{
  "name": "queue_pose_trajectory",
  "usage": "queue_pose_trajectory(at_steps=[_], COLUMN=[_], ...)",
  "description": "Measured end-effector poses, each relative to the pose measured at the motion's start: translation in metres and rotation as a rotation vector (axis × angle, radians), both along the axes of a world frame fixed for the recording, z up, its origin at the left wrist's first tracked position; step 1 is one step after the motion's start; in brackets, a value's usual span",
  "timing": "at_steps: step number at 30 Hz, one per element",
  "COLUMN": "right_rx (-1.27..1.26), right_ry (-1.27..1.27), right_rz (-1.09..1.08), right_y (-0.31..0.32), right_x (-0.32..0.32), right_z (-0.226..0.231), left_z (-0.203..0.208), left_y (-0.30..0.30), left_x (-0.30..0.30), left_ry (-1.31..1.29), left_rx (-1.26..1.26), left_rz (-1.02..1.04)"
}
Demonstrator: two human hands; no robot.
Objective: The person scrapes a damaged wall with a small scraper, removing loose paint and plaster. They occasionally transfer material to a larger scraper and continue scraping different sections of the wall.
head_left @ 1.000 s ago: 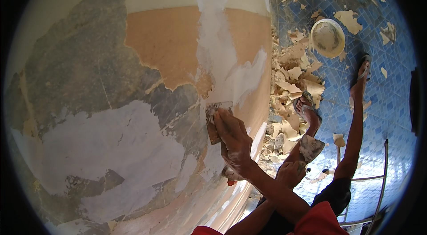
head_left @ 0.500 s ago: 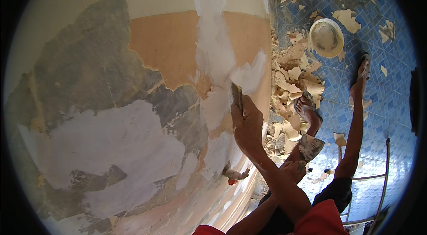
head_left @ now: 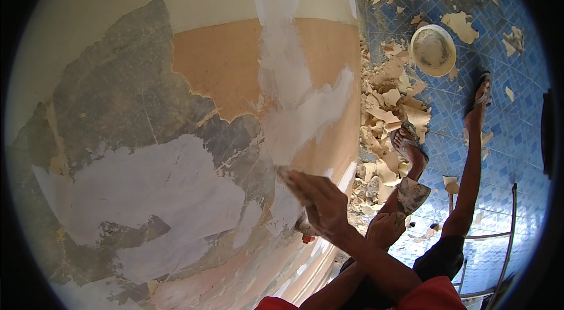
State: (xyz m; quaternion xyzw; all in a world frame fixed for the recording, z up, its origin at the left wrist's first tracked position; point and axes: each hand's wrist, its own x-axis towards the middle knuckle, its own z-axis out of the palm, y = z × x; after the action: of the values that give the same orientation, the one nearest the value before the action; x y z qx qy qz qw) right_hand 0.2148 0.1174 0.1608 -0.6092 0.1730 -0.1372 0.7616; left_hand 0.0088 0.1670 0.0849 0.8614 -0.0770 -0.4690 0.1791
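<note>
My right hand reaches across to the wall on the left, shut on a putty knife whose blade meets the wall, its fingers stretched along it. The tool is mostly hidden by the hand and slightly blurred. Around it, the wall carries white filler, an orange-tan painted band and bare grey patches. My left hand is lower and to the right, beneath my crossing right forearm. It grips a second, wider putty knife, with a blade smeared in grey-white paste, held away from the wall.
A tap with a red part juts from the wall close under my right hand. Peeled paint flakes heap along the wall's foot by my sandalled feet. A round pale bucket stands on blue tiles; a metal frame is at the lower right.
My right hand has swept down and left along the wall with its putty knife. Fresh white filler shows smoothed where it was. My left hand has barely moved.
</note>
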Motion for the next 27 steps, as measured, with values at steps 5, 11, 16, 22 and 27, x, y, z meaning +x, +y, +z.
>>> queue_pose_trajectory(at_steps=[5,11,16,22,27], right_rx=[0.339,-0.033,-0.055,0.273,0.362], right_ry=[0.605,0.297,0.134,0.524,0.581], right_rz=[0.008,-0.026,0.066,0.012,0.021], right_y=[-0.019,0.025,0.046,0.005,-0.008], right_x=[0.043,0.047,-0.002,-0.006,0.049], right_z=[-0.054,-0.018,0.007,-0.035,-0.063], left_z=[-0.001,-0.003,-0.004,-0.004,-0.003], left_y=[0.0,0.002,0.0,0.0,0.003], left_x=[-0.003,-0.007,-0.011,-0.015,-0.019], left_ry=[-0.003,0.001,0.009,0.01,0.01], left_rx=[0.001,-0.006,-0.009,0.003,0.002], left_rz=[0.008,0.024,0.029,0.028,0.038])
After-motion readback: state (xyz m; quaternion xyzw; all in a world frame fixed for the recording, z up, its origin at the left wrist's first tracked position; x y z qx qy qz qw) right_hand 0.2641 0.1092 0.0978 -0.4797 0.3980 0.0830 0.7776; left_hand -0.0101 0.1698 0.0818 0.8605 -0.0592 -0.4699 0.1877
